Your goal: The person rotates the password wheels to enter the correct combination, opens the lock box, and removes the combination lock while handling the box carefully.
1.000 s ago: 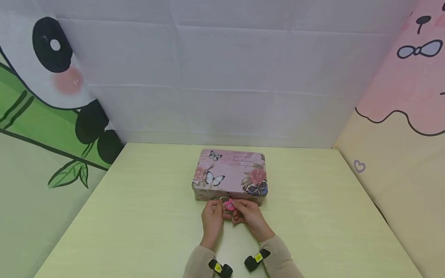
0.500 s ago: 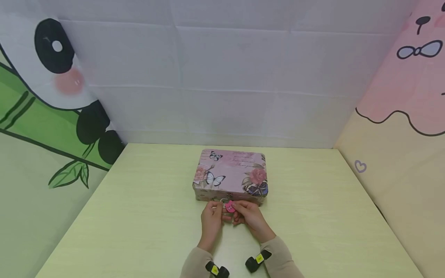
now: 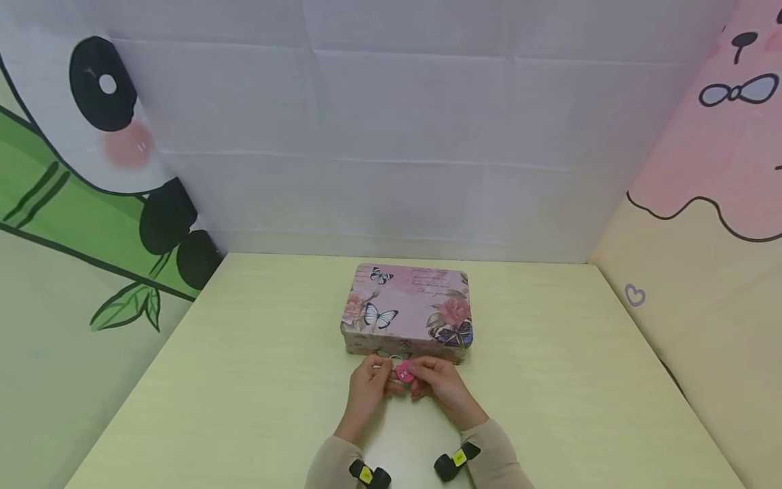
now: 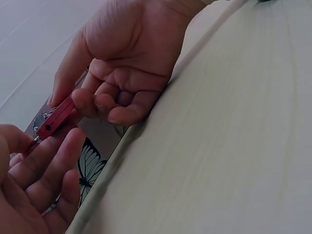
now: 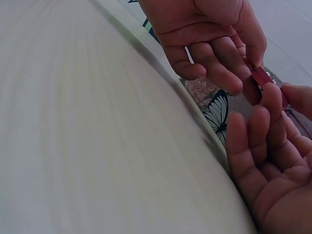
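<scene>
Held between both hands is a small pink animal-shaped padlock (image 3: 404, 371), its silver shackle rising at the upper left. My right hand (image 3: 449, 387) pinches the padlock body between thumb and fingers. My left hand (image 3: 366, 387) has its thumb and fingertips at the lock's left side, pinching a small metal part; whether it is the shackle or a key, I cannot tell. A dark round hole shows on the reddish padlock (image 4: 57, 117) in the left wrist view. Just beyond the hands lies a closed pink tin box (image 3: 406, 299) with butterflies and roses, its front clasp partly visible.
The pale yellow table (image 3: 256, 380) extends around the box. A whitish cloth wall (image 3: 403, 136) stands behind it, with cartoon-printed panels (image 3: 690, 272) to either side. Each sleeve carries a black wrist strap (image 3: 455, 462).
Both hands have drawn the padlock a little toward me, widening the space from the box front. The left forearm has swung slightly outward to the left. The box stays closed.
</scene>
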The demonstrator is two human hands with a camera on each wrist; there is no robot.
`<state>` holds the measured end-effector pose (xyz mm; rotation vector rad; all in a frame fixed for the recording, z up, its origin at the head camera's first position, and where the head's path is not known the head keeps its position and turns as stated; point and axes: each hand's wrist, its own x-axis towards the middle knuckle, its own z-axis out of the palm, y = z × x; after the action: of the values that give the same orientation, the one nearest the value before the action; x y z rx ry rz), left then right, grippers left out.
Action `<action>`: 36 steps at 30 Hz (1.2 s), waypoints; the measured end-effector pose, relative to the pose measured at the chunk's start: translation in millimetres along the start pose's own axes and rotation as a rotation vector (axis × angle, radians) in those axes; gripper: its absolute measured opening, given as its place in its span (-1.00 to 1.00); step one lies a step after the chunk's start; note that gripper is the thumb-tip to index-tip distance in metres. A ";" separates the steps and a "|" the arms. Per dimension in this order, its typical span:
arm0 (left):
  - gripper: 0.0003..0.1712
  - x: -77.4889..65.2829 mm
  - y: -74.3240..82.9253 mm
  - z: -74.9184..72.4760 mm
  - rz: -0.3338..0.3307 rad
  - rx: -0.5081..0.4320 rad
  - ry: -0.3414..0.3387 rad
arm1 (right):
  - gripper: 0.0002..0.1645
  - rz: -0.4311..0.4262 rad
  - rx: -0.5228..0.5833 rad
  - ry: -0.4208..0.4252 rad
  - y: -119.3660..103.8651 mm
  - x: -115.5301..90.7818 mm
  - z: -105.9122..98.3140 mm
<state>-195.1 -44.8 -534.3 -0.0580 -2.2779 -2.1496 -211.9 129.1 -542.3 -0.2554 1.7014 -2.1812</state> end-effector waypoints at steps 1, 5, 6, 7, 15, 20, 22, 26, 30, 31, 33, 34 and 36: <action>-0.79 0.4 0.2 -1.5 0.004 0.007 -0.016 | -0.78 -0.002 0.000 -0.009 -0.2 -0.5 -0.4; -0.81 2.4 0.0 -6.6 0.002 0.020 -0.062 | -0.83 -0.001 -0.012 -0.044 -1.3 -3.0 -2.2; -0.82 2.4 0.6 -7.7 0.004 0.022 -0.071 | -0.83 0.002 -0.019 -0.052 -1.8 -3.9 -2.6; -0.82 2.7 0.5 -8.9 0.003 0.020 -0.079 | -0.83 0.007 -0.026 -0.058 -2.2 -4.2 -2.8; -0.81 4.7 -1.5 -23.5 0.056 0.103 -0.193 | -0.67 0.033 -0.109 -0.107 -4.1 -5.9 -3.5; -0.81 8.0 -1.6 -31.7 0.051 0.136 -0.274 | -0.67 0.016 -0.179 -0.157 -2.7 -4.8 -3.7; -0.81 8.2 -1.6 -35.5 0.045 0.145 -0.300 | -0.69 0.024 -0.209 -0.171 -2.0 -4.2 -2.8; -0.81 7.9 -1.5 -43.9 0.028 0.163 -0.339 | -0.73 0.049 -0.267 -0.191 -0.8 -4.1 2.5; -0.82 8.0 -1.3 -52.4 0.017 0.184 -0.384 | -0.75 0.082 -0.274 -0.200 -0.1 -5.7 11.0; -0.82 8.2 -1.9 -54.1 0.012 0.190 -0.394 | -0.76 0.094 -0.270 -0.198 0.1 -6.2 13.1; -0.82 8.4 -2.7 -57.1 0.011 0.193 -0.413 | -0.77 0.117 -0.262 -0.193 0.9 -7.1 16.9; -0.82 8.6 -2.9 -58.4 0.010 0.192 -0.421 | -0.77 0.126 -0.261 -0.190 0.9 -7.5 18.4; -0.82 8.5 -3.0 -60.5 0.009 0.194 -0.435 | -0.78 0.140 -0.263 -0.185 2.0 -7.9 20.7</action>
<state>-204.8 -105.2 -533.5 -0.5861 -2.6879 -2.0613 -196.9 113.2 -538.2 -0.3806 1.8381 -1.7755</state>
